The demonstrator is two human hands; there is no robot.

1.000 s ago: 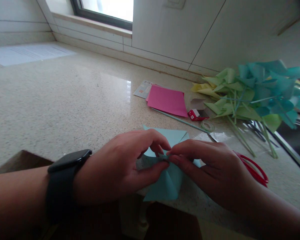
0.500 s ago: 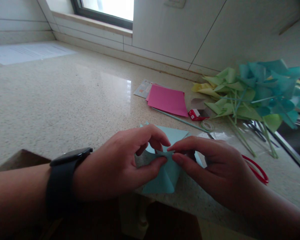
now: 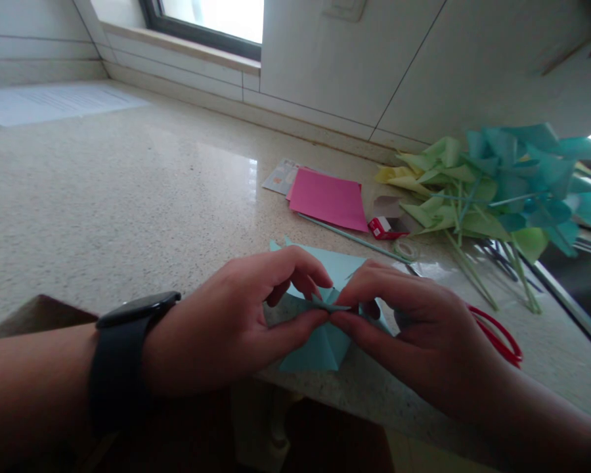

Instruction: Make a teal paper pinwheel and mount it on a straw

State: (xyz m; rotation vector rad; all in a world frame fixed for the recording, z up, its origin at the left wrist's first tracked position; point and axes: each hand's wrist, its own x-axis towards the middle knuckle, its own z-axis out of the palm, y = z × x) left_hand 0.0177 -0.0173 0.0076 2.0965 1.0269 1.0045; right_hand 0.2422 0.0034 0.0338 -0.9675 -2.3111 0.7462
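A light blue sheet of paper, cut and partly folded, is at the counter's front edge, with its corners drawn toward the middle. My left hand, a black watch on its wrist, pinches the gathered paper between thumb and fingers. From the other side, my right hand grips the same folded points with thumb and index finger, and the two thumb tips nearly meet. My fingers hide part of the paper's centre. Scissors with red handles lie partly behind my right hand.
Pink square paper lies beyond my hands, beside a thin stick, a small red box and a tape roll. Green and blue paper pinwheels are piled at the right. A printed sheet lies far left.
My right hand has shifted slightly left and closed over the gathered paper points, its thumb now near the left thumb. The left hand has barely moved.
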